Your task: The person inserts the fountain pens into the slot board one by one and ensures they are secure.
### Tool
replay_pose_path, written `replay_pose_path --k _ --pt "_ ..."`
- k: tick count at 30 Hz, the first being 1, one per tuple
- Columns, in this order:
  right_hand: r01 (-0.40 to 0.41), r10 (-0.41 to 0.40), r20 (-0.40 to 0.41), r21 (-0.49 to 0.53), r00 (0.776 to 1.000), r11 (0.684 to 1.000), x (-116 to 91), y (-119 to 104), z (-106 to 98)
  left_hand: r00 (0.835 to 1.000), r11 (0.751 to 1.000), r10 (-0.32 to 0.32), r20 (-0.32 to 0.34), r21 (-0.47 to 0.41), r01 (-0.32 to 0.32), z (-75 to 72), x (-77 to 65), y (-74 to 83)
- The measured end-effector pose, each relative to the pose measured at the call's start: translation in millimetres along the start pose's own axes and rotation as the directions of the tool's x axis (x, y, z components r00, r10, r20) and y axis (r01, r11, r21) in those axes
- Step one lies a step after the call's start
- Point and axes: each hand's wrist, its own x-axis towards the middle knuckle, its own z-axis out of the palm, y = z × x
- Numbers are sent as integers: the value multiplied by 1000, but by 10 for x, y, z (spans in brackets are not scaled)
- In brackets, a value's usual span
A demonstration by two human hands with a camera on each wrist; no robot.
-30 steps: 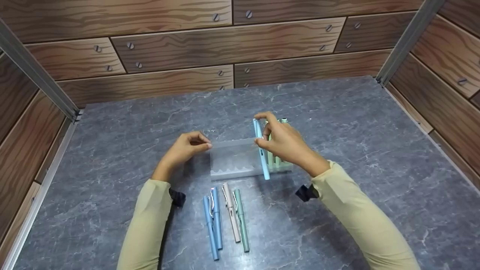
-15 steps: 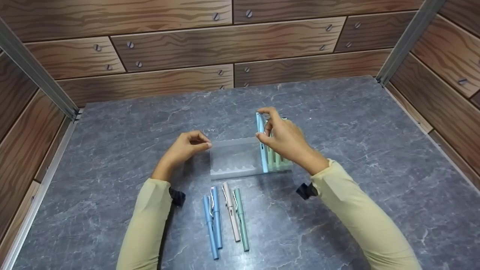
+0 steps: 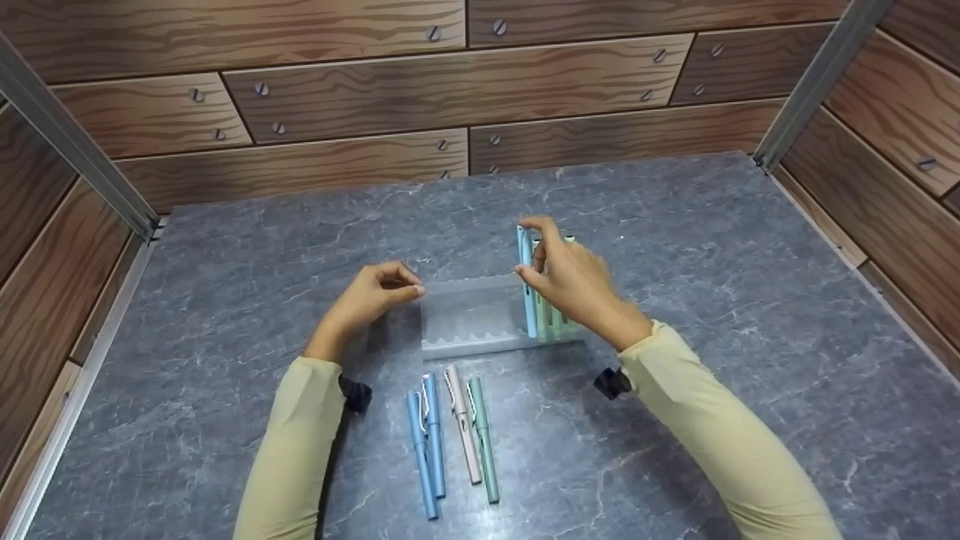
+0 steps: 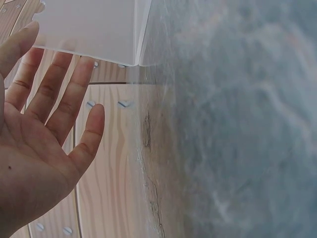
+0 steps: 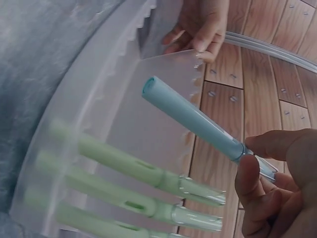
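Note:
A translucent frosted pen rack (image 3: 471, 311) with notched edges stands mid-table. My left hand (image 3: 373, 294) pinches its far left corner between thumb and forefinger; in the left wrist view the other fingers (image 4: 74, 104) are spread. My right hand (image 3: 576, 283) grips a light blue pen (image 5: 190, 116) near its cap end, between thumb and fingers. That pen slants over the rack, just left of the light green pens (image 5: 116, 196) lying in the right-hand notches. The right wrist view shows the blue pen's lower end apart from the rack's front ledge.
In front of the rack lie two blue pens (image 3: 421, 457), a grey-beige pen (image 3: 463, 426) and a dark green pen (image 3: 484, 442), roughly side by side. Wood-patterned walls (image 3: 465, 90) enclose the grey marbled table (image 3: 675, 247) at the back and sides.
The light blue pen has moved right and back, closer to the light green pens, and its lower end has drawn in over the rack's front ledge. The left hand has stayed at the rack's corner.

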Motion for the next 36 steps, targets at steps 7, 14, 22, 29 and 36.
replay_pose_path --k 7,14,22,29,36 --pt "12 -12 -21 -18 1000 1000 -2 56 94 1000 1000 -3 -1 2 3 -2 -3 0" --pt "12 -15 -33 -73 999 997 3 72 149 1000 1000 -2 -9 10 3 -2 7 -4" --pt "25 -30 -72 -79 997 997 10 97 202 1000 1000 -9 -11 27 9 -2 5 -8" --pt "34 -42 -77 -108 996 994 9 124 234 1000 1000 -13 3 29 13 -4 -13 51" --pt "9 -18 -95 -94 995 996 18 137 253 1000 1000 3 10 2 -3 -7 15 -20"
